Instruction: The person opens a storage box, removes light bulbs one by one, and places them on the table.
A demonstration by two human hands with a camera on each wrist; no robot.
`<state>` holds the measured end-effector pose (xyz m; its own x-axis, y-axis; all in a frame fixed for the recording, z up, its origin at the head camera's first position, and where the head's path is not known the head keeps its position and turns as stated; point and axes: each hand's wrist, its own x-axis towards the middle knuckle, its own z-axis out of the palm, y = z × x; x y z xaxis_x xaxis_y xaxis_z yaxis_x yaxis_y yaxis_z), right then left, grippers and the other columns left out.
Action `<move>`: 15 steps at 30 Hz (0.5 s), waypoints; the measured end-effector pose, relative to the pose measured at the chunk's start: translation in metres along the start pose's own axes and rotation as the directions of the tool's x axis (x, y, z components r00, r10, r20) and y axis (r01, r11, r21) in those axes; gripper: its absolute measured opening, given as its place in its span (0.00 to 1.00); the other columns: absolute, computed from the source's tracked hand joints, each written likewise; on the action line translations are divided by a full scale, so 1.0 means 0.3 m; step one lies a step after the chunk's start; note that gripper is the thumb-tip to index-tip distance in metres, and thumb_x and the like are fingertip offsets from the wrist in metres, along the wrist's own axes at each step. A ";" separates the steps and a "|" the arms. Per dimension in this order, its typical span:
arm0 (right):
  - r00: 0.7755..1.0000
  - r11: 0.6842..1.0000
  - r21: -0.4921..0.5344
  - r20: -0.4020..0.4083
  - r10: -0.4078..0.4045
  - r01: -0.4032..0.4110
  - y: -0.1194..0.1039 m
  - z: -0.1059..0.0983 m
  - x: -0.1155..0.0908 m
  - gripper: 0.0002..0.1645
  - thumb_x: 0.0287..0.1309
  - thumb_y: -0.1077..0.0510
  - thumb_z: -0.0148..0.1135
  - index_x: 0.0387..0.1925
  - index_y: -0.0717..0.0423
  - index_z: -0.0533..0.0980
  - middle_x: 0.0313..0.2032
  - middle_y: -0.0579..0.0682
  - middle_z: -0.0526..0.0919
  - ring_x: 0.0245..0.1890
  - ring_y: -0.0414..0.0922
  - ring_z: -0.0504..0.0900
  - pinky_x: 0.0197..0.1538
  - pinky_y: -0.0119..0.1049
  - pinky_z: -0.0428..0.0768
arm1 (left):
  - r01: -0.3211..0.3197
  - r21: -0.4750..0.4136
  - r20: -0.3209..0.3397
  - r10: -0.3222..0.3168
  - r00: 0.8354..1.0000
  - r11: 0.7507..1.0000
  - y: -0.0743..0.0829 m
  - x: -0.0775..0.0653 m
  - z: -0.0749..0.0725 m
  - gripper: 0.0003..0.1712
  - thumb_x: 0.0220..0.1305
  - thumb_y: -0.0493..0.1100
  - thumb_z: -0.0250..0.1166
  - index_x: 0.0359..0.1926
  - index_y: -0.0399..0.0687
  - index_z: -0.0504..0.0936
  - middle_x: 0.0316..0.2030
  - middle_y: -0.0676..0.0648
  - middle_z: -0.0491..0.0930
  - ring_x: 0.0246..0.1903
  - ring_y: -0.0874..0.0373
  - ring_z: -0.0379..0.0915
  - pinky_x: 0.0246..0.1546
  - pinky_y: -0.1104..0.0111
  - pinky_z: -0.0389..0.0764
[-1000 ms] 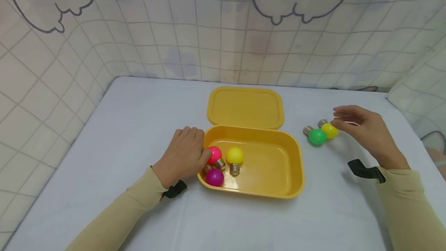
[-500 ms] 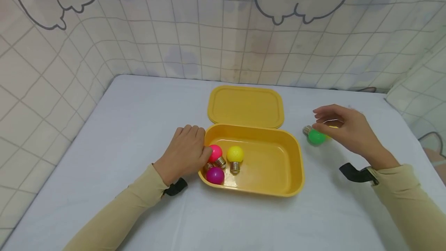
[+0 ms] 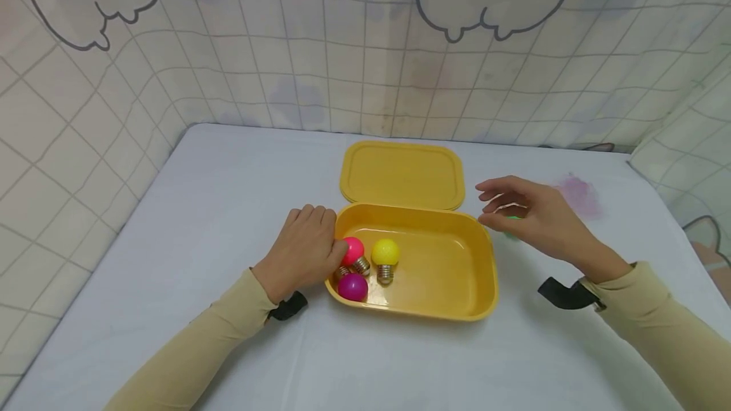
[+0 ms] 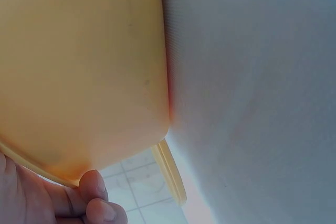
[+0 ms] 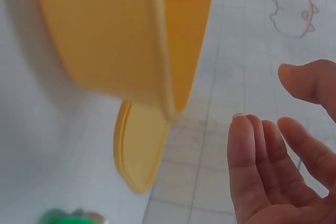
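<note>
A yellow plastic box (image 3: 442, 271) stands uncovered on the white-covered table. My left hand (image 3: 302, 246) grips its left rim, fingers curled over the edge. In the left wrist view, fingertips (image 4: 94, 187) hold that rim. Inside, at the left end, lie a pink bulb (image 3: 354, 250), a purple bulb (image 3: 353, 287) and a yellow bulb (image 3: 386, 252). My right hand (image 3: 537, 217) hovers just past the box's far right corner, thumb and fingers apart, holding nothing. Beneath it a green bulb (image 3: 511, 226) on the table is mostly hidden; the second yellow bulb there is covered from view.
Behind the box the yellow lid (image 3: 403, 174) lies flat on the table. A grid-patterned cloth (image 3: 371, 49) hangs along the back and sides. A faint pink stain (image 3: 579, 195) marks the tablecloth to the right.
My right hand has moved left from above the bulbs on the table toward the box's right corner, now covering them. The left hand and the box have stayed in place.
</note>
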<state>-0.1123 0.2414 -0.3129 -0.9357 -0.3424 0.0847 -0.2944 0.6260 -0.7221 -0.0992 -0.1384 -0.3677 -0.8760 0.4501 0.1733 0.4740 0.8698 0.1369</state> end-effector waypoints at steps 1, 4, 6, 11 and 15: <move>1.000 1.000 0.022 0.023 0.021 -0.022 -0.011 0.004 0.002 0.26 0.62 0.53 0.72 0.61 0.48 0.78 0.53 0.50 0.85 0.45 0.28 0.83 0.49 0.17 0.81 | 0.001 -0.001 0.001 -0.001 1.000 1.000 -0.001 0.000 0.001 0.13 0.63 0.46 0.55 0.27 0.44 0.65 0.23 0.47 0.63 0.29 0.51 0.59 0.37 0.61 0.61; 0.994 0.994 0.088 0.090 0.063 -0.071 -0.037 0.019 0.009 0.27 0.63 0.52 0.71 0.62 0.47 0.77 0.54 0.51 0.84 0.48 0.32 0.84 0.49 0.23 0.84 | -0.001 0.001 0.000 0.001 1.000 1.000 -0.003 -0.001 0.006 0.13 0.63 0.46 0.55 0.27 0.44 0.65 0.23 0.47 0.63 0.28 0.51 0.59 0.37 0.62 0.61; 0.989 0.988 0.123 0.127 0.073 -0.089 -0.051 0.030 0.013 0.27 0.62 0.52 0.71 0.62 0.46 0.77 0.55 0.51 0.84 0.48 0.34 0.85 0.49 0.26 0.85 | -0.002 0.003 0.002 0.002 1.000 1.000 -0.004 -0.001 0.008 0.13 0.63 0.46 0.55 0.27 0.44 0.65 0.23 0.47 0.63 0.28 0.51 0.58 0.37 0.62 0.60; 0.982 0.982 0.159 0.178 0.071 -0.100 -0.078 0.064 0.028 0.27 0.61 0.51 0.72 0.61 0.47 0.77 0.53 0.51 0.84 0.49 0.36 0.86 0.50 0.27 0.85 | -0.004 0.003 0.006 0.004 1.000 1.000 -0.005 0.001 0.009 0.13 0.64 0.46 0.55 0.27 0.44 0.65 0.23 0.48 0.63 0.28 0.51 0.58 0.37 0.62 0.60; 0.979 0.983 0.156 0.190 0.070 -0.100 -0.097 0.091 0.040 0.28 0.60 0.51 0.73 0.61 0.52 0.77 0.51 0.53 0.84 0.48 0.38 0.86 0.51 0.26 0.84 | -0.007 0.004 0.002 0.007 1.000 1.000 -0.004 0.001 0.007 0.13 0.64 0.47 0.55 0.28 0.44 0.66 0.23 0.48 0.63 0.28 0.51 0.58 0.37 0.62 0.60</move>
<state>-0.1097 0.2002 -0.3096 -0.8999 -0.4249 -0.0981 -0.1650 0.5398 -0.8254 -0.1003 -0.1390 -0.3697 -0.8730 0.4564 0.1721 0.4796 0.8675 0.1319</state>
